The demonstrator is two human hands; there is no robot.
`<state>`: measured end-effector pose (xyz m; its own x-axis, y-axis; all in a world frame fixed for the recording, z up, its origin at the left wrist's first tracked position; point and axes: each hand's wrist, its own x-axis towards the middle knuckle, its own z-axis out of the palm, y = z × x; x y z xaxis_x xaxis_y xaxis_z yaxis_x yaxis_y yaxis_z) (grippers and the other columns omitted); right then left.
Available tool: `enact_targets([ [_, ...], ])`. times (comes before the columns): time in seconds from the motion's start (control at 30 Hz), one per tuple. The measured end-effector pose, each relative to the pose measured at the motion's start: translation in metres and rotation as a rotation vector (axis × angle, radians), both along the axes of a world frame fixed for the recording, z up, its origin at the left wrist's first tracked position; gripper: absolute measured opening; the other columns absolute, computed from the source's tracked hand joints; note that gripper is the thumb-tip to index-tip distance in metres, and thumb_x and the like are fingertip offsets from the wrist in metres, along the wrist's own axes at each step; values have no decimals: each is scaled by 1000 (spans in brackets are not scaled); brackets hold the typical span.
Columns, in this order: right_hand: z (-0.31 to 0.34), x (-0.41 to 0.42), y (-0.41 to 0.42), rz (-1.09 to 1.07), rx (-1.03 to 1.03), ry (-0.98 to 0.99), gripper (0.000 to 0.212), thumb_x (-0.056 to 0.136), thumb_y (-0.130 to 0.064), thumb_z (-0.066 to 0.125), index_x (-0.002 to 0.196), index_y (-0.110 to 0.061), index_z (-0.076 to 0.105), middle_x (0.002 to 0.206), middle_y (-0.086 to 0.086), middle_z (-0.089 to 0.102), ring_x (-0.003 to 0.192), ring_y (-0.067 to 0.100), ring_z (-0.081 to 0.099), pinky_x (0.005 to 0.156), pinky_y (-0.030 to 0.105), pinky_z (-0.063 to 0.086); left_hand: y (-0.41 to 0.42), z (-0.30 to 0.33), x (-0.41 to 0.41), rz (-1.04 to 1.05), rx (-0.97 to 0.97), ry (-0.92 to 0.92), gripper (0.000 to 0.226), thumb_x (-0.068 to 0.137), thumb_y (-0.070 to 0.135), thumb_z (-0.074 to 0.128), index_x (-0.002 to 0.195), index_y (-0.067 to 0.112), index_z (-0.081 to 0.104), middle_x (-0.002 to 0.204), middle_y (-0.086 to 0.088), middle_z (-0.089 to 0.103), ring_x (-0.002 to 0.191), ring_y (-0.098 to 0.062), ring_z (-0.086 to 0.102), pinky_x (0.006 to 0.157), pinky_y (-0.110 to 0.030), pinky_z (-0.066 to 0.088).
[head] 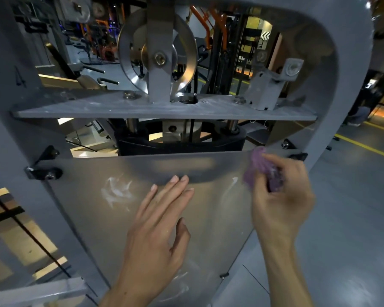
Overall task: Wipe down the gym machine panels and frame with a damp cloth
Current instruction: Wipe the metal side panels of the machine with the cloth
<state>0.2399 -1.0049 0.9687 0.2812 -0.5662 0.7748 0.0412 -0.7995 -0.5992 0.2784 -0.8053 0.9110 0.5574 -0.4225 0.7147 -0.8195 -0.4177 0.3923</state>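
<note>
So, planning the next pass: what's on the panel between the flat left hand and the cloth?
Head view: mostly bare panel between left hand and purple cloth, plus one white streak beside the cloth.

Head view, close, down at panel (93, 218)

Cloth (258, 171): purple, with pale flecks. Panel (111, 218): translucent grey, marked with white swirl smears. Frame (350, 85): matt grey. Panel brackets (42, 167): black. Pulley wheel (157, 56): bright silver. Floor (353, 218): grey, with yellow lines. Background machines: orange tubing.
</note>
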Motion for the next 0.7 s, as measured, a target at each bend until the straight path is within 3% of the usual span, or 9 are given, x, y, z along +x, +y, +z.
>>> enact_targets([
  [0.13, 2, 6, 16, -29, 9, -27, 21, 81, 1, 71, 99, -9, 72, 90, 0, 58, 76, 7, 51, 70, 4, 36, 2, -1, 2, -14, 5, 1, 50, 94, 13, 51, 143, 9, 60, 159, 2, 47, 151, -16, 39, 126, -41, 26],
  [0.3, -1, 13, 48, 156, -112, 14, 31, 76, 12, 76, 103, -3, 74, 93, 6, 63, 82, 0, 52, 77, 1, 37, 3, -1, 4, -25, 16, -1, 50, 93, 14, 51, 142, 10, 60, 159, 1, 47, 151, -16, 39, 126, -41, 27],
  [0.5, 2, 8, 28, -23, 27, -44, 25, 78, 5, 71, 100, -7, 72, 89, 2, 60, 77, 3, 51, 73, 2, 36, 11, -1, 2, -38, -15, 14, 50, 93, 11, 54, 142, 9, 60, 158, 1, 49, 150, -17, 41, 125, -39, 30],
  [0.7, -5, 20, 73, 180, -79, -37, 28, 76, 7, 71, 102, -4, 74, 90, 4, 62, 77, 4, 54, 74, 3, 39, 21, 2, 3, -51, -61, -7, 50, 90, 1, 61, 140, 7, 62, 155, -1, 52, 147, -19, 46, 121, -41, 37],
])
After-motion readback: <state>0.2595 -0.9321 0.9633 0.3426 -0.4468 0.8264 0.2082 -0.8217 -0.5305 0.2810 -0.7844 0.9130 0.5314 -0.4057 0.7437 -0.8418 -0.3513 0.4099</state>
